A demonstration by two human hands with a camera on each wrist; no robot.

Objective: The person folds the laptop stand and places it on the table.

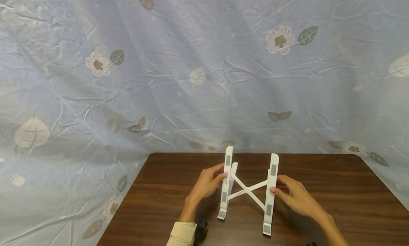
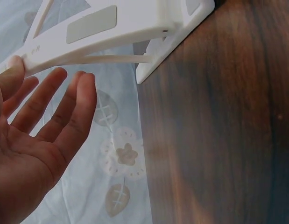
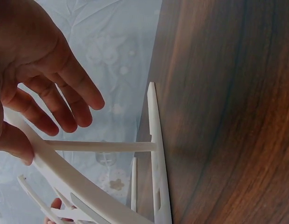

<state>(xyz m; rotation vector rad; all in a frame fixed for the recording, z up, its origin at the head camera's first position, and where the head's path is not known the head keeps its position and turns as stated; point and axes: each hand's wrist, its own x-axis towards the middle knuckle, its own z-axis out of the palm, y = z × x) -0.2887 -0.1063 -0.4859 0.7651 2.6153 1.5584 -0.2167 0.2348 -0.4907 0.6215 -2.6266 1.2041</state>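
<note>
A white folding laptop stand (image 1: 247, 190) stands unfolded on the table, its two slanted side arms joined by crossed bars. Grey pads line the arms, and each lower end has a small lip. My left hand (image 1: 207, 182) pinches the left arm of the stand between thumb and index finger; in the left wrist view the other fingers spread loosely below it. On the opposite side, my right hand (image 1: 297, 196) holds the right arm, its thumb (image 3: 18, 142) on the front face. The right wrist view shows its remaining fingers loosely bent beside the stand. A base rail (image 3: 158, 163) rests on the wood.
The dark brown wooden table (image 1: 345, 196) has rounded far corners. Behind and to the left of it hangs a pale blue-grey curtain (image 1: 191, 107) printed with leaves and flowers. A black wrist device (image 1: 201, 228) sits by the left sleeve.
</note>
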